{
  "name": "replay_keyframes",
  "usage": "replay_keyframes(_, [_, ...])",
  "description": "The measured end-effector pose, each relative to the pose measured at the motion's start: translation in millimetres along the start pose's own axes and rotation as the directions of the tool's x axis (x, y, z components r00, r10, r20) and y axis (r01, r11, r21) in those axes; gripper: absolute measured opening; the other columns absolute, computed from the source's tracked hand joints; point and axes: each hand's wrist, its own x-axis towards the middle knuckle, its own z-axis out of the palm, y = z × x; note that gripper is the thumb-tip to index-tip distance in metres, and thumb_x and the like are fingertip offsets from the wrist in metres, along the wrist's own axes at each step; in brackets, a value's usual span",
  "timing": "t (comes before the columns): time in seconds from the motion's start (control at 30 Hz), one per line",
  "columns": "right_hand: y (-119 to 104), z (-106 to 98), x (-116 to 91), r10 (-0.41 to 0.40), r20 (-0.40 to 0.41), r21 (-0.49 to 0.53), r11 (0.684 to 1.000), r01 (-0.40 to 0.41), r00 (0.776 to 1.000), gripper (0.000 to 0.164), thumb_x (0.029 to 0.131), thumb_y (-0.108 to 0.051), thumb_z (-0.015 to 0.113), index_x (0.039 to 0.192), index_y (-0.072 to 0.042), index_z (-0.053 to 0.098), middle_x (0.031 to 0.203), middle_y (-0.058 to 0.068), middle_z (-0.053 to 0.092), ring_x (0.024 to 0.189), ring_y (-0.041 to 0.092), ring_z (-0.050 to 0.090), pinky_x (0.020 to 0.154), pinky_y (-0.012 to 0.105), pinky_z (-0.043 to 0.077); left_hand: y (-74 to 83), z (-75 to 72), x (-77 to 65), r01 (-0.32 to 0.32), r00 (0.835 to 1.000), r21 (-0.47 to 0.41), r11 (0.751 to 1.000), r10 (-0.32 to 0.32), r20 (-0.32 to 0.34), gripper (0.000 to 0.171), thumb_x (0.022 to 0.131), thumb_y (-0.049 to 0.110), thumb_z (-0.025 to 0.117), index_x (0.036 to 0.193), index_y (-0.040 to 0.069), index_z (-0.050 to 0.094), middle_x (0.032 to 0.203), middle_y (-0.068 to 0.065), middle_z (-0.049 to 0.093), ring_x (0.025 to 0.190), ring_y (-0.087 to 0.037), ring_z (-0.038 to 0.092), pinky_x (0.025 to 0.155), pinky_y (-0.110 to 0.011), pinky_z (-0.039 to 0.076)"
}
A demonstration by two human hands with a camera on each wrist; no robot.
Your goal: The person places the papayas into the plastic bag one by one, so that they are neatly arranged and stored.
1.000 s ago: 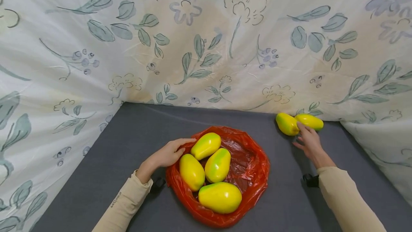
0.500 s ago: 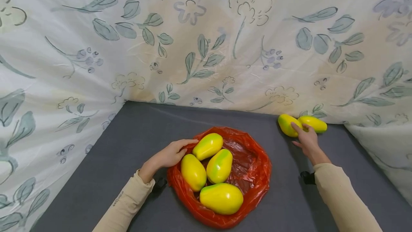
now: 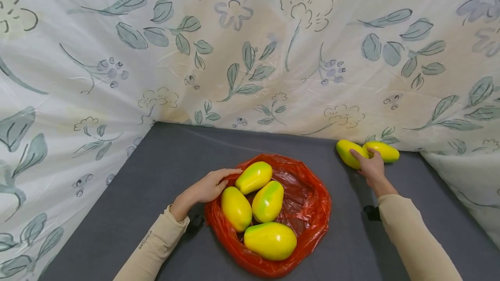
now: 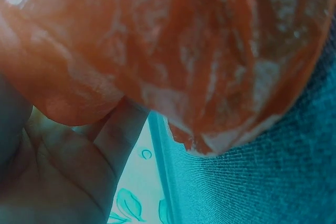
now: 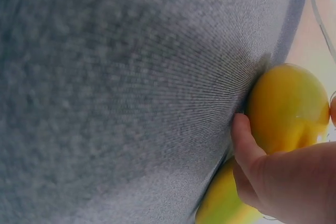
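With the left hand (image 3: 208, 185) we are gripping the red bag (image 3: 294, 185) at its left rim, presumably to steady its open mouth; four yellow fruits (image 3: 270, 241) are lying inside. With the right hand (image 3: 372, 169), well apart, we are clasping an outlying fruit (image 3: 344, 150) across its sides, likely for security. A second fruit (image 3: 386, 152) is lying just beside it on the worktop (image 3: 179, 151), near the flowered cloth (image 3: 234, 34).
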Motion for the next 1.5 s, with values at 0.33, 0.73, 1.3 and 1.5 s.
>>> replay_keyframes(0.33, [-22, 5, -29, -0.006, 0.025, 0.004, 1.0, 0.006, 1.0, 0.093, 0.09, -0.051, 0.055, 0.153, -0.003, 0.007, 0.154, 0.023, 0.008, 0.131, 0.038, 0.028, 0.1, 0.05, 0.037, -0.7, 0.6, 0.2, -0.01, 1.0, 0.007, 1.0, 0.01, 0.001, 0.045, 0.093, -0.009, 0.046, 0.138, -0.001, 0.047, 0.136, -0.017, 0.049, 0.124, -0.034, 0.046, 0.101, -0.049, 0.036])
replay_keyframes(0.73, [-16, 0, -29, 0.026, 0.005, 0.105, 0.994, -0.027, 1.0, 0.094, 0.088, -0.053, 0.057, 0.153, -0.006, 0.007, 0.155, 0.019, 0.007, 0.133, 0.037, 0.028, 0.098, 0.047, 0.04, 0.9, 1.4, 0.2, 0.002, 1.0, -0.001, 1.0, -0.002, 0.006, 0.046, 0.093, -0.009, 0.046, 0.139, 0.0, 0.047, 0.137, -0.017, 0.049, 0.124, -0.034, 0.045, 0.101, -0.049, 0.036])
replay_keyframes(1.3, [-30, -4, -64, -0.114, 0.082, 0.067, 0.992, 0.109, 0.99, 0.094, 0.088, -0.055, 0.056, 0.153, -0.006, 0.01, 0.149, 0.024, 0.02, 0.12, 0.034, 0.037, 0.076, 0.025, 0.049, -0.9, 2.8, -1.1, 0.002, 1.0, 0.009, 1.0, -0.002, 0.002, 0.045, 0.094, -0.009, 0.047, 0.138, 0.0, 0.047, 0.136, -0.017, 0.049, 0.125, -0.034, 0.045, 0.101, -0.049, 0.035])
replay_keyframes(1.5, [-37, -3, -80, -0.123, 0.145, 0.115, 0.988, 0.107, 0.982, 0.093, 0.089, -0.054, 0.053, 0.153, -0.006, 0.004, 0.153, 0.023, 0.012, 0.126, 0.035, 0.032, 0.092, 0.034, 0.046, -0.2, 1.9, -1.4, 0.009, 1.0, 0.004, 1.0, -0.009, -0.001, 0.046, 0.094, -0.009, 0.047, 0.138, 0.0, 0.047, 0.136, -0.017, 0.049, 0.125, -0.035, 0.045, 0.101, -0.049, 0.035])
